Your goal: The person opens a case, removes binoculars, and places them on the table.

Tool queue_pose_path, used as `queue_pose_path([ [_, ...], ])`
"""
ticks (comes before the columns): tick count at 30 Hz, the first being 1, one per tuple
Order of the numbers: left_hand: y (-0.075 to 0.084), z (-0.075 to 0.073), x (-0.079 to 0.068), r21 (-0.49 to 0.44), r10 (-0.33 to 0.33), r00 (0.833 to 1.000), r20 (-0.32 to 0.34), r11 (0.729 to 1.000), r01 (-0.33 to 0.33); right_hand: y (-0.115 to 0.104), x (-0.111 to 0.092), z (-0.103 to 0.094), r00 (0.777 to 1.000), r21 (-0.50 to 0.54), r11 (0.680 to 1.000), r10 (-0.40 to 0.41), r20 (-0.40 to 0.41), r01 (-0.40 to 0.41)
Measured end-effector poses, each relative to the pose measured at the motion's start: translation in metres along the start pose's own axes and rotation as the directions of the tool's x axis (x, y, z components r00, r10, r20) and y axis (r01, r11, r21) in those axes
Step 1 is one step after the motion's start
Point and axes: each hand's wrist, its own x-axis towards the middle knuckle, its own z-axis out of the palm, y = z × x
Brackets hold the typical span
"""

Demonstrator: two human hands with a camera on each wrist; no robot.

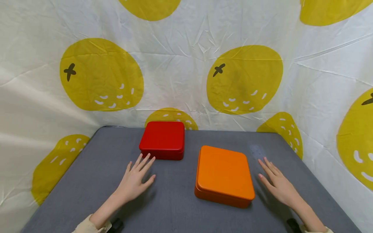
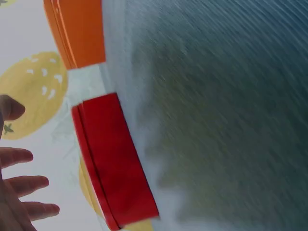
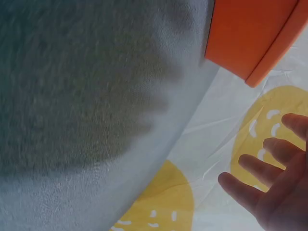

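Grey-topped, the table (image 1: pixel 172 207) carries a red rectangular box (image 1: pixel 162 139) at one o'clock from the empty, spread left hand (image 1: pixel 132 183) and an orange square box (image 1: pixel 224 176) at nine o'clock from the empty right hand (image 1: pixel 278 186), seemingly pre-grip, calling for closer approach, the left wrist view alone showing fingertips (image 2: pixel 51 210) clear of red.

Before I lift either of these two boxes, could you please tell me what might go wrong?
The left grip, spread open, is near the red box; if pushed forward, the box might slide toward the far edge of the table.
The orange box sits at an angle beside the right grip, so an uneven squeeze could turn it.
The red box also shows a seam below its top; lifting by the upper part alone might separate it.
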Motion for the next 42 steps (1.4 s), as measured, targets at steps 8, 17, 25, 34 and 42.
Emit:
queue_pose_path([
  [8,0.02,0.003,0.005,-0.134,0.057,0.994,-0.097,0.988,-0.07,-0.008,0.001,0.001,1.0,0.104,0.994,0.018,0.013,-0.019],
  [17,0.041,0.005,0.016,-0.214,0.126,0.967,-0.219,0.961,-0.174,-0.015,0.003,0.006,1.0,0.228,0.974,0.002,-0.019,0.003],
  [25,0.051,0.012,0.02,-0.305,0.148,0.951,-0.271,0.924,-0.23,-0.021,0.001,0.007,0.992,0.182,0.982,-0.022,-0.125,0.044],
  [34,0.067,0.024,0.024,-0.486,0.179,0.915,-0.361,0.801,-0.349,-0.03,-0.001,0.006,0.98,0.365,0.927,-0.015,-0.196,0.087],
  [42,0.1,0.001,0.029,-0.71,0.062,0.954,-0.294,0.654,-0.261,-0.033,0.003,0.002,0.978,0.527,0.845,0.029,-0.206,0.086],
])
